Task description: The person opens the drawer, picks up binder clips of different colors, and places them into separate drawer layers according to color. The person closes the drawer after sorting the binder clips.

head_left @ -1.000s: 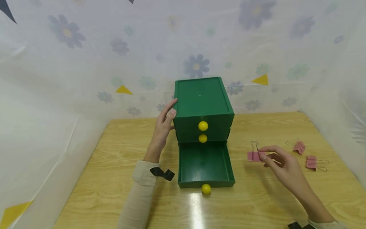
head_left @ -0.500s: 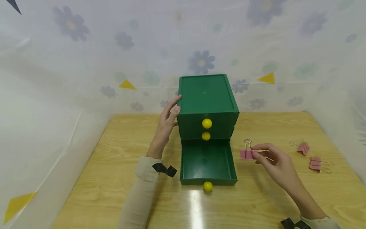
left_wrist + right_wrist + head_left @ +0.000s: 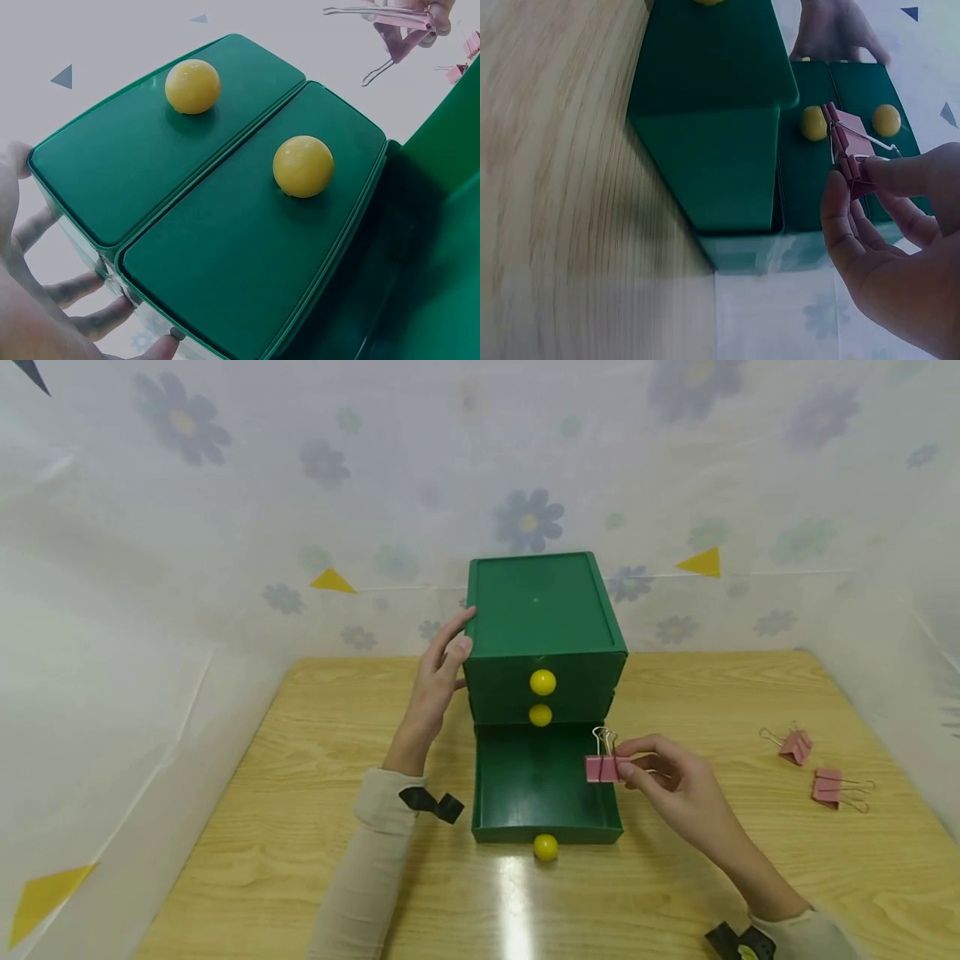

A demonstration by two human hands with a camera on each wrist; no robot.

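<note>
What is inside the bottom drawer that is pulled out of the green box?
The open bottom drawer shows only its bare green floor. The right hand holds a pink binder clip above its right wall. The drawer's rear part, under the green box, is hidden.

A wooden table (image 3: pixel 315 827) with a green drawer box and two loose clips on it

The table has a light yellow grain and a glossy top that throws a white glare near its front edge. The green drawer box (image 3: pixel 542 610) stands on it at the middle towards the back, its bottom drawer (image 3: pixel 536 785) pulled out forward over the wood. Two pink binder clips lie on the right side, well apart from the box: one (image 3: pixel 793 745) further back, the other (image 3: pixel 828 787) just beside it and nearer the front
</note>
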